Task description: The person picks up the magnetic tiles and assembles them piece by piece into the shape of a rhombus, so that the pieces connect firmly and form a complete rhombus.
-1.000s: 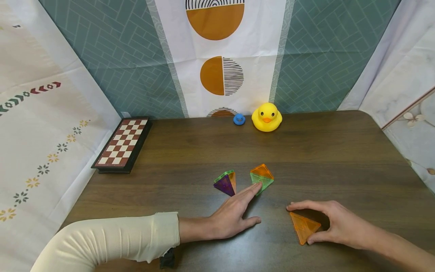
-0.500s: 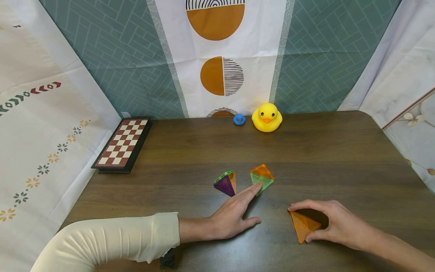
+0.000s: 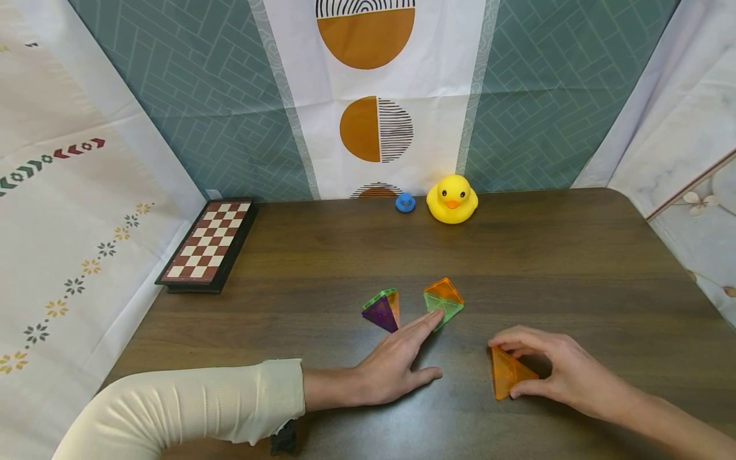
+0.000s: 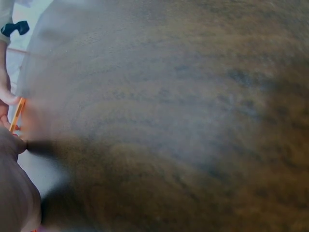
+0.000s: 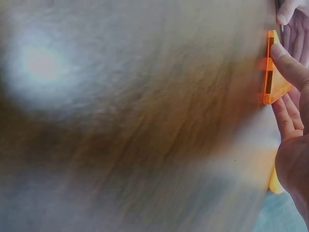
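My right hand (image 3: 569, 374) pinches an orange triangular magnetic tile (image 3: 506, 370) between thumb and fingers, at the front right of the table. The tile is see-through and stands tilted; in the right wrist view its thick edge (image 5: 268, 67) faces the camera. With fingers stretched out, my left hand (image 3: 393, 367) rests on the table, a fingertip touching the green part of an orange-and-green tile shape (image 3: 444, 289). Just left of that is another tile shape (image 3: 381, 313) in purple, green and orange, beyond the left hand. The left wrist view shows the held tile's edge (image 4: 17, 114) at its left side.
A yellow rubber duck (image 3: 452, 201) and a small blue duck (image 3: 405, 203) sit at the table's back edge. A checkered board in a black case (image 3: 207, 243) lies at the back left. Patterned cloths hang behind and at both sides of the wooden table (image 3: 575, 268).
My right hand has tilted the orange tile up and shifted it slightly away from me, its thumb moving further onto the face. The left hand and the other tile shapes have stayed still.
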The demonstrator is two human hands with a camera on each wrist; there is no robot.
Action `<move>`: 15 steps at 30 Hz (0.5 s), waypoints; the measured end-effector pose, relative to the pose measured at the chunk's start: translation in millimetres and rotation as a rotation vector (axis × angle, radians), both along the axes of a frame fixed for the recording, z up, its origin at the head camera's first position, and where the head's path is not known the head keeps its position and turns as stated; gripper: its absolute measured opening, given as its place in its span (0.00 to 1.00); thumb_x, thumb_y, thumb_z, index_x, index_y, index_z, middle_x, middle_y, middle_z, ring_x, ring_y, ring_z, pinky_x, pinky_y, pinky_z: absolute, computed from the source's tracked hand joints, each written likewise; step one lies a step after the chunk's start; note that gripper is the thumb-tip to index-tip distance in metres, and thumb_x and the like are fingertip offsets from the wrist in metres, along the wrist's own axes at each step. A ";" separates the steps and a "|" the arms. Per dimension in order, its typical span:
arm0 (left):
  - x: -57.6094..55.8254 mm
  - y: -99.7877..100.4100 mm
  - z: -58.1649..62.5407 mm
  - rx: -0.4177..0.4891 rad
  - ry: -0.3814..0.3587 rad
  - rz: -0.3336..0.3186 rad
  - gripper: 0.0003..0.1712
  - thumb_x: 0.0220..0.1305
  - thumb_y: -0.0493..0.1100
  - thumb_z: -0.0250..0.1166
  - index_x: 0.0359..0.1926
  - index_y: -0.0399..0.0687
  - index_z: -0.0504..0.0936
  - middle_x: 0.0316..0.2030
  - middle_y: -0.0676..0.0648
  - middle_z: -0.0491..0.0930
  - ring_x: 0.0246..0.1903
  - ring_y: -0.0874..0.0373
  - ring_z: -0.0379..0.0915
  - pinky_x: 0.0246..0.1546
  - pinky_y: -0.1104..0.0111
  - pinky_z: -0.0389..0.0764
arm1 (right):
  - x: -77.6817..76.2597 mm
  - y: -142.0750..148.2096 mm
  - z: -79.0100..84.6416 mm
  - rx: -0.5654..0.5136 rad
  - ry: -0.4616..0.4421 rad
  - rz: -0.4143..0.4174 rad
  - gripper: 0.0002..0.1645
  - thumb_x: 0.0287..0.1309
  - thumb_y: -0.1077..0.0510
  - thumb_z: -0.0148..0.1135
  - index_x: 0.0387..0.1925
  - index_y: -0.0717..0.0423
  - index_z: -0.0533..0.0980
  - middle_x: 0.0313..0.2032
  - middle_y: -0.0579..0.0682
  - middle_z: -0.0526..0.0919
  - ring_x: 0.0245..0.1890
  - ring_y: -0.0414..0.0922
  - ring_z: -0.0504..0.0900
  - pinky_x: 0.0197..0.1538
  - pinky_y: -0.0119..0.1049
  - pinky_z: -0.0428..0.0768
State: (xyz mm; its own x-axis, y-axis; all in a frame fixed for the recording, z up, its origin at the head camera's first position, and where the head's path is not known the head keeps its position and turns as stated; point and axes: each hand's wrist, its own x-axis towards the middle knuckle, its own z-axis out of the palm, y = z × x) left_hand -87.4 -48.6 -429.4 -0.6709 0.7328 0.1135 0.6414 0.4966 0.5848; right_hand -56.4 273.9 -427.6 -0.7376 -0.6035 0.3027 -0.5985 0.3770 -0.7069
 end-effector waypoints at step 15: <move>-0.3 -0.4 -0.7 0.002 0.003 -0.003 0.53 0.71 0.49 0.74 0.84 0.40 0.53 0.81 0.40 0.57 0.80 0.54 0.54 0.77 0.60 0.61 | -11.4 -11.1 4.6 0.021 0.056 -0.046 0.40 0.44 0.65 0.86 0.62 0.57 0.80 0.51 0.50 0.89 0.41 0.37 0.89 0.43 0.32 0.88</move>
